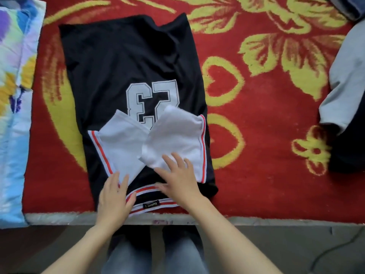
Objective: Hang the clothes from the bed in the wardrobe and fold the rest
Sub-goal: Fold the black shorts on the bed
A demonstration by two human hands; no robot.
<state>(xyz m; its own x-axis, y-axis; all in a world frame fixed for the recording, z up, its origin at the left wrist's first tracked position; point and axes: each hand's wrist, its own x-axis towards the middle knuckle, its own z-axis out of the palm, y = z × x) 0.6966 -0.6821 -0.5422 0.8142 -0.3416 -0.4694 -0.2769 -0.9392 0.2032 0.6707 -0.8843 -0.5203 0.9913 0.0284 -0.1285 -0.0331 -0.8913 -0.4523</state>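
- Pressing flat on the jersey (122,62), which is lying spread on the blanket (266,119) close to the bed edge (276,219), collar (152,204) nearest the body, white sleeves (177,131) folded in and meeting over the number.
- Risking the sleeves flipping open once the pressure lifts, judging by how light and slick the cloth looks.
- Risking a crooked fold too: lying slightly askew to the bed edge, with ripples in the black upper part likely getting trapped by the next fold.
- Risking a slide to the floor, with the collar sitting right at the edge and any tug toward the body dragging it over.
- Resting the left grip (114,196) palm down, fingers straight and together, on one sleeve's tip and the collar trim; grasping nothing.
- Resting the right grip (177,175) flat as well, fingers straight and spread, on the other sleeve's lower part; also holding nothing.
- Reaching in with both bare forearms from below, angling inward.
- Leaving the grey garment (343,76) well apart at the right and the quilt (11,115) at the left.
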